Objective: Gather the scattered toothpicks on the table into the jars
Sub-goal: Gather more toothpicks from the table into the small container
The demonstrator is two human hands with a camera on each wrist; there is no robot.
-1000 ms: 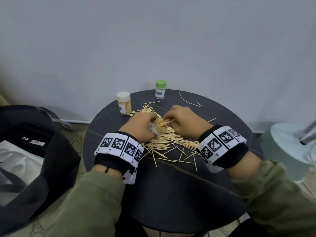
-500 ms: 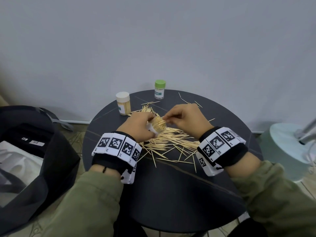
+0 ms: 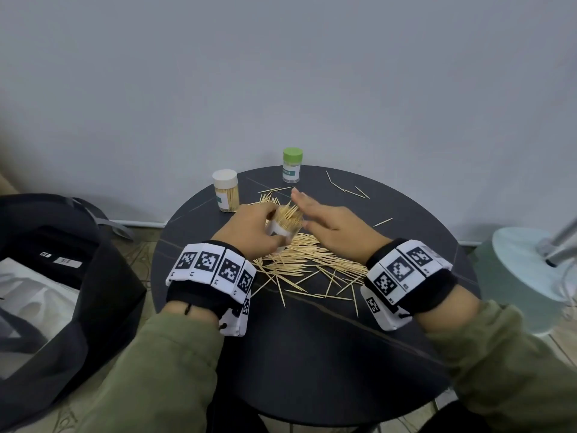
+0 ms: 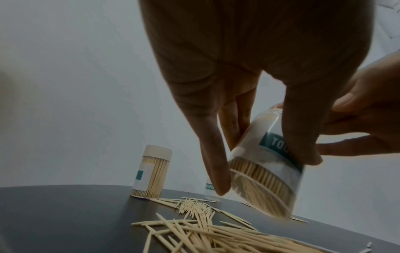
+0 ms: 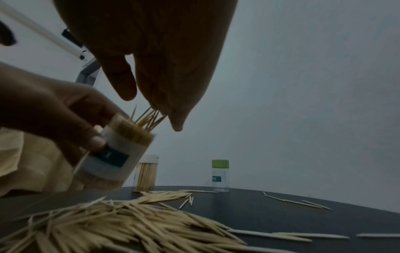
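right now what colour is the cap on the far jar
Green; the far jar's cap shows best in the head view.

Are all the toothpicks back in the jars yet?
Not yet. The white-capped jar looks full. The left hand holds a nearly full open jar while the right hand pats its sticks. A big pile remains; the green-capped jar looks empty.
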